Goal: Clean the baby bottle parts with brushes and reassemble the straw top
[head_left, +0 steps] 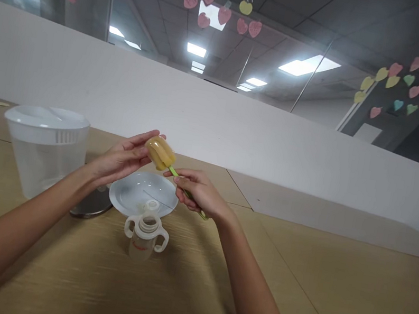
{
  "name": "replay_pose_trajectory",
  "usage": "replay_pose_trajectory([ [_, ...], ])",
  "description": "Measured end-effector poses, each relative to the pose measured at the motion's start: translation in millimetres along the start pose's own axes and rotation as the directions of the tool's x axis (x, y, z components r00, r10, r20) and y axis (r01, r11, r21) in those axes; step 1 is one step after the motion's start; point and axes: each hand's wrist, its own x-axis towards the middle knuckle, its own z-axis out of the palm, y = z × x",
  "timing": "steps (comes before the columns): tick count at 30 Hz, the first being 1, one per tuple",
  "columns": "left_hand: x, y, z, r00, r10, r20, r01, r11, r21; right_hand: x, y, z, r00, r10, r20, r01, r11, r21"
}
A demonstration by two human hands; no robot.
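Observation:
A sponge bottle brush (162, 152) with a yellow, shiny head is held up above the table, tilted. My right hand (199, 191) is closed around its green handle. My left hand (124, 158) has its thumb and fingers at the far end of the yellow head, some fingertips hidden behind it. Below stands a clear baby bottle (141, 247) with two white handles, upright, its mouth uncovered. Right behind it sits a white plate (123, 191) with a small whitish part (152, 205) and a thin straw-like piece on it.
To the left is a tall clear plastic bucket (43, 156) with water in it. A dark round disc (92, 205) lies between the bucket and the plate, partly behind my left forearm. A low white wall (200, 115) runs along the table's back, with windows above.

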Motion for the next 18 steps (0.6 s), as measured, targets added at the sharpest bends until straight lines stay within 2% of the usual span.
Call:
replay_pose_trajectory([
  [1,0,0,0.0,1.000,0.001,-0.022,-0.001,1.000,0.018,0,0,0,1.000,-0.023,-0.007,0.022,0.999,-0.038],
  [3,1,-4,-0.6,0.997,-0.018,-0.078,0.027,0.993,0.113,2,4,3,0.991,-0.111,-0.079,0.087,0.962,-0.259],
  [5,4,-9,-1.9,0.986,-0.077,-0.147,0.100,0.982,0.160,7,9,8,0.963,-0.211,-0.168,0.083,0.824,-0.560],
  [6,5,-10,-2.9,0.975,-0.117,-0.189,0.141,0.983,0.121,9,12,10,0.948,-0.245,-0.201,0.045,0.732,-0.679],
  [8,9,-10,-5.5,0.939,-0.197,-0.281,0.180,0.980,-0.084,12,17,13,0.923,-0.307,-0.230,-0.012,0.576,-0.817],
  [10,12,-7,-8.7,0.890,-0.263,-0.373,0.149,0.940,-0.308,11,18,13,0.883,-0.395,-0.253,-0.019,0.509,-0.861],
  [12,13,-2,-11.0,0.853,-0.264,-0.450,0.090,0.924,-0.371,9,18,10,0.809,-0.495,-0.318,-0.013,0.526,-0.851],
  [13,12,-1,-11.0,0.857,-0.240,-0.456,0.077,0.934,-0.348,9,17,8,0.767,-0.533,-0.357,-0.006,0.550,-0.835],
  [15,10,3,-7.5,0.910,-0.182,-0.373,0.094,0.966,-0.242,8,17,5,0.717,-0.568,-0.403,0.018,0.594,-0.804],
  [16,7,4,-4.1,0.940,-0.163,-0.301,0.110,0.977,-0.184,9,17,4,0.713,-0.564,-0.416,0.022,0.612,-0.791],
  [18,2,8,4.4,0.971,-0.150,-0.187,0.134,0.987,-0.094,11,19,2,0.742,-0.509,-0.436,-0.011,0.642,-0.767],
])
